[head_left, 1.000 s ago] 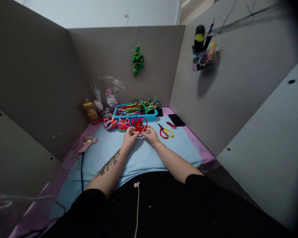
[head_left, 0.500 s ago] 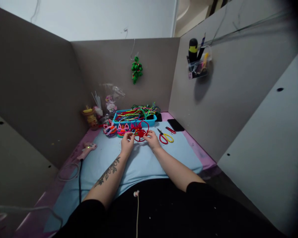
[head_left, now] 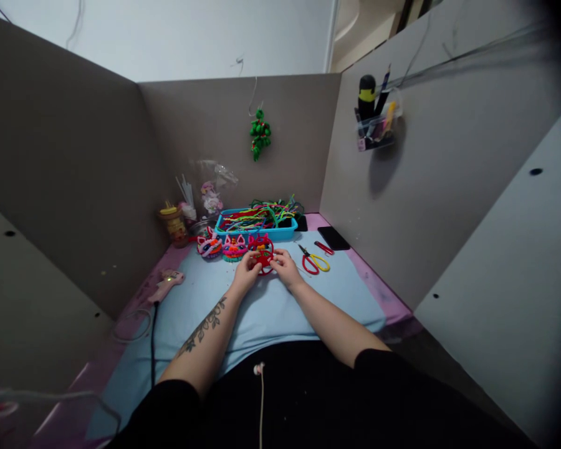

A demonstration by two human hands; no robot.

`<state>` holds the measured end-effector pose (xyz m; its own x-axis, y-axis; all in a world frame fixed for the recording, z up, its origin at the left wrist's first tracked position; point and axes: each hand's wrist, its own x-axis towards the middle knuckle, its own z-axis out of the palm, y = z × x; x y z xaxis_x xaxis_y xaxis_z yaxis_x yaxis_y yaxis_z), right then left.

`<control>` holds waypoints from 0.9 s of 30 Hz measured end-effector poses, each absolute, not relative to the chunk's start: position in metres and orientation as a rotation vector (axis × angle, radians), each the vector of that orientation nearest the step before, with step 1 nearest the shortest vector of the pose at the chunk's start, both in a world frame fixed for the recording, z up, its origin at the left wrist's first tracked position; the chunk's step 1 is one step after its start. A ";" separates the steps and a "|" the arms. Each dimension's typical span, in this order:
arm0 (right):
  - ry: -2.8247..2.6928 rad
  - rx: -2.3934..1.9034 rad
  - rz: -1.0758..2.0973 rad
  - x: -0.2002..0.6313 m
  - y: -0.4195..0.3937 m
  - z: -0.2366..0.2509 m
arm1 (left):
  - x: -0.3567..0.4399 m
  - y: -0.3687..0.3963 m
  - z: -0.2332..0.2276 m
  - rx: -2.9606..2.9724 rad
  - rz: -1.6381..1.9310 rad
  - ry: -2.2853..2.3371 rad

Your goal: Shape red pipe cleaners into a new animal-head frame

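Note:
A piece of red pipe cleaner bent into loops (head_left: 264,262) is held up between both hands, over the light blue cloth. My left hand (head_left: 246,273) pinches its left side, fingers closed. On the other side my right hand (head_left: 286,268) grips it between thumb and fingers. Just behind the hands stand several colourful pipe-cleaner animal heads with pointed ears, a pink one (head_left: 234,247) among them. Beyond these, a blue tray (head_left: 280,233) holds many loose pipe cleaners. Scissors (head_left: 315,259) with one red and one yellow handle lie right of my right hand.
A red cutter (head_left: 324,247) and a black phone (head_left: 333,237) lie at the right. On the left rests a pink glue gun (head_left: 165,285) with its cord. A brown cup (head_left: 173,226) stands in the back left corner. Grey panels (head_left: 234,137) enclose the table.
Both hands have come closer together. The tall red loop that stood up above the hands now sits lower and tighter between them. The view has shifted slightly.

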<state>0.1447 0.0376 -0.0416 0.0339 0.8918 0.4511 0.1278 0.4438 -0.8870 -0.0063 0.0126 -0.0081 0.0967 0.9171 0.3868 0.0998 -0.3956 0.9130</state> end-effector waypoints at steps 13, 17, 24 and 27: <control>-1.402 -0.964 0.833 0.144 0.032 -0.037 | -0.005 0.011 -0.009 1.346 1.286 0.886; -1.429 -0.968 0.800 0.143 0.030 -0.035 | -0.004 0.009 -0.007 1.289 1.332 0.910; -1.405 -1.053 0.506 0.140 0.023 -0.030 | -0.003 0.010 -0.002 1.162 1.475 0.952; -1.429 -1.051 0.506 0.134 0.025 -0.034 | -0.003 0.011 -0.004 1.189 1.474 0.939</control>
<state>0.1341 0.0253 -0.0341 0.1420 0.8247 0.5474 0.2964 0.4922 -0.8185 -0.0025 0.0108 -0.0036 -0.0372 0.9760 0.2144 -0.2180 -0.2173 0.9515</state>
